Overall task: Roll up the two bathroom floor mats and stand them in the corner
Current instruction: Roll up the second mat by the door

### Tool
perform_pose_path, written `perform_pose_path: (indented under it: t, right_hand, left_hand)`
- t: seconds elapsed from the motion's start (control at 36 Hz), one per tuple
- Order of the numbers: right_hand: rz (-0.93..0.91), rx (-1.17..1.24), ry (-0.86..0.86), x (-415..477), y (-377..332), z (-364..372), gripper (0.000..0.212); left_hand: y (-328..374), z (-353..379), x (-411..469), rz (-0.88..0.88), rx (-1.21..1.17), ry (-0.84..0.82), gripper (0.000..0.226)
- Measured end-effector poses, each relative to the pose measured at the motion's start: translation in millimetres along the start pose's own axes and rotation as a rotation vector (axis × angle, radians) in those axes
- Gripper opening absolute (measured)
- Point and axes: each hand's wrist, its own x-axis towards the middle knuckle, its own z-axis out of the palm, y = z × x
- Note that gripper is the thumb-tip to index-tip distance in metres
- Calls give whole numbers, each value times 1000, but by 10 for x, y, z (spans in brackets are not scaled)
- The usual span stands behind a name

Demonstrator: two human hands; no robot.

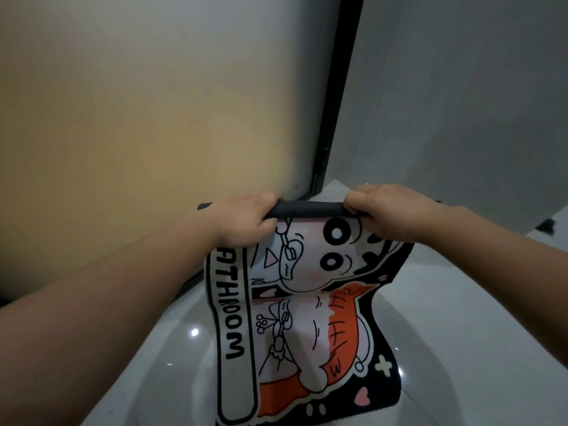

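Black-backed rolled edge of the bathroom mat sits at the far end on the floor, both your left hand and right hand closed on it: roll toward yourself evenly, keeping both ends level and tight.

Glossy grey floor, black-framed frosted panel, grey wall
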Motion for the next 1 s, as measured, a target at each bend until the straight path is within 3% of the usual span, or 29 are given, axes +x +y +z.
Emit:
perform_pose_path:
  t: [0.08,0.36,0.47,0.72,0.83,0.92,1.0]
  right_hand:
    - [-17,21,-29,-24,13,6,13]
    - [-26,0,-13,-16,19,87,16]
    - [90,111,-6,-22,8,51,23]
    - [125,48,-11,-22,2,71,19]
    - [43,4,24,-53,20,53,18]
    - [17,19,-32,-79,17,55,11]
    - [19,69,-45,-85,6,75,5]
  left_hand:
    - [-3,17,2,0,-9,-20,14]
    - [21,31,45,-148,56,7,11]
    - [59,20,42,-143,101,-16,9]
    - [127,115,72,-171,8,-29,22]
    - [53,143,72,-107,-56,-30,49]
    - [36,144,59,-22,-46,-22,41]
    - [34,156,63,-43,-57,-46,27]
